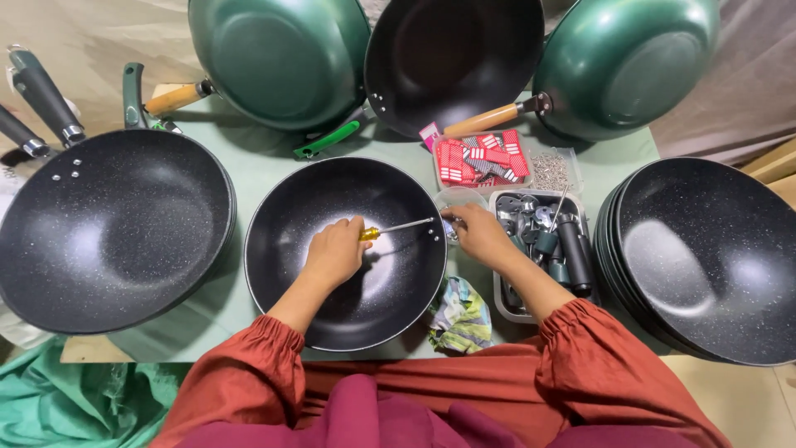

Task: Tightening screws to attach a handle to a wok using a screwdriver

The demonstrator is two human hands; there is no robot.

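A black speckled wok (344,315) without a handle sits in front of me on the green table. My left hand (336,249) rests inside it, gripping a screwdriver (396,227) with a yellow handle. The shaft points right toward the two screw holes at the wok's right rim. My right hand (477,232) is at that rim from the outside, its fingers pinched on something small that I cannot make out, beside a small clear cup (458,199).
A tray of dark handle parts (543,241), a box of red packets (481,159) and a tub of screws (550,170) lie to the right. Stacked black woks (713,257) stand far right, another wok (108,224) left, and finished green woks (282,58) lean behind. A crumpled cloth (458,319) lies near me.
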